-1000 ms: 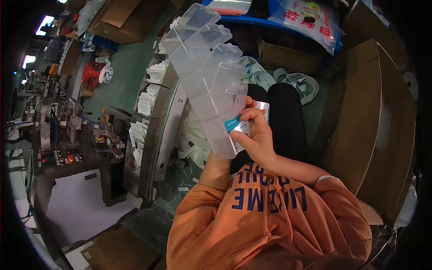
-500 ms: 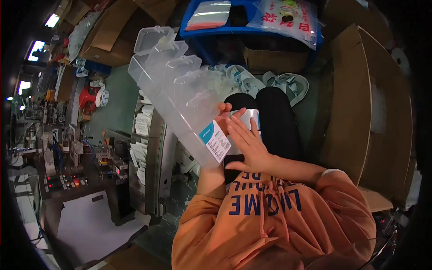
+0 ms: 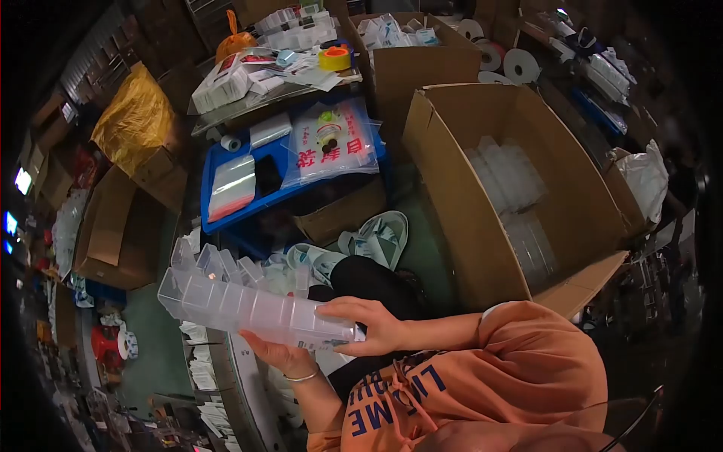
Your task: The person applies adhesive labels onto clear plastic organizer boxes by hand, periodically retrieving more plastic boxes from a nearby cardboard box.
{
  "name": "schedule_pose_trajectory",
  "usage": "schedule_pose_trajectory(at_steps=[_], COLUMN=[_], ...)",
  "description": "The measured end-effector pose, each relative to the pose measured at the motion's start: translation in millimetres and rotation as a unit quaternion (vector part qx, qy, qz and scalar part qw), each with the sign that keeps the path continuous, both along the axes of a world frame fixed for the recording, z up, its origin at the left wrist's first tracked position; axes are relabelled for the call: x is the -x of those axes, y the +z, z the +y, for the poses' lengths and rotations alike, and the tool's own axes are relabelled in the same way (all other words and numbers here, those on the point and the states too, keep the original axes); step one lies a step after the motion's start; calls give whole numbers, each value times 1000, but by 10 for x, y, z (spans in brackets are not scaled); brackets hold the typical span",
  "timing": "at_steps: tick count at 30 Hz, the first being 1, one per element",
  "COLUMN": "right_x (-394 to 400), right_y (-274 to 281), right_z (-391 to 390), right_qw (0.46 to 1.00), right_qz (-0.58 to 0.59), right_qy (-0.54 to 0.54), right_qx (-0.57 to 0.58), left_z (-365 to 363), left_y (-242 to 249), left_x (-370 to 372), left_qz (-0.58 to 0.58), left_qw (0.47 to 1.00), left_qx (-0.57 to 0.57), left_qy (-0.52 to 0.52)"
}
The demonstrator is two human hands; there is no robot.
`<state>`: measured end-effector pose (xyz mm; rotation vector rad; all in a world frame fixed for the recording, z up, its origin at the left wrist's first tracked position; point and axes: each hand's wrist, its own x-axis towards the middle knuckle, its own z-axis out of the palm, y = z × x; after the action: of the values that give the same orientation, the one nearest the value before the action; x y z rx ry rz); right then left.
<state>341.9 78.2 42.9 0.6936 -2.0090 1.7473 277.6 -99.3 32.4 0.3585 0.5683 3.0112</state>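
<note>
A long translucent plastic compartment box point(image 3: 241, 305) lies sideways across my lap, with several of its clear flip lids point(image 3: 218, 264) standing up along the far side. My left hand point(image 3: 280, 357), with a bracelet at the wrist, holds the box from below near its middle; most of its fingers are hidden behind the plastic. Over the near end is my right hand point(image 3: 369, 324), fingers wrapped on the top and the thumb underneath. Printing shows on the box close to that hand.
A large open carton point(image 3: 452, 188) at the right holds stacked clear plastic boxes point(image 3: 508, 177). Ahead stands a blue crate point(image 3: 286, 196) with plastic bags point(image 3: 331, 143) on top. Behind it is a cluttered table point(image 3: 256, 98). A yellow bag point(image 3: 135, 117) sits at the left.
My view has turned toward the right, bringing the large carton's contents into sight. The box has tipped to nearly level, and my right hand has gone from flat beside its label to gripping its end.
</note>
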Motion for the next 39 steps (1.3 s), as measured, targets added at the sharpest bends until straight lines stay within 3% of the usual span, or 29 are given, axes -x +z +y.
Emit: schedule_pose_trajectory(at_steps=[5,8,10,12,14,15,16,18,21,23,26,28,34,37,39], right_x=[18,10,16,383,1056,1466,1837,2197,1922,1640,901,648,744,868,883], right_y=[287,356,362,680,1255,1565,1844,1723,1337,719,-224,-495,-760,-709,-727], right_z=[-11,71,350,676,1297,1663,2060,2370,2045,1524,732,363,-215,-217,-230], right_qw=[998,995,990,948,859,826,823,784,949,972,920,906,873,842,847], right_qz=[56,95,140,283,391,338,311,275,42,-28,30,27,40,-18,-9], right_qy=[24,33,-2,-140,-312,-436,-467,-551,-282,-99,137,212,221,280,286], right_qx=[-6,-2,-25,-45,-108,-116,-93,-74,-131,-211,-367,-366,-434,-460,-448], left_z=[-16,-277,-802,-986,-947,-747,-553,-291,-128,-52,-65,-145,-410,-489,-528], left_y=[447,601,639,434,286,247,190,-95,-589,-901,-853,-854,-1235,-1349,-1374], left_x=[-57,45,162,149,95,18,-66,-254,-540,-651,-620,-550,-351,-366,-375], left_qz=[39,112,-17,22,48,58,63,-94,-257,-289,-218,-167,-197,-210,-176], left_qw=[999,992,953,960,966,988,996,979,953,948,971,981,975,975,977], left_qx=[-15,11,-35,-12,26,48,66,126,125,96,66,58,24,-16,-116], left_qy=[1,61,299,279,252,136,23,127,105,90,76,83,97,72,-16])
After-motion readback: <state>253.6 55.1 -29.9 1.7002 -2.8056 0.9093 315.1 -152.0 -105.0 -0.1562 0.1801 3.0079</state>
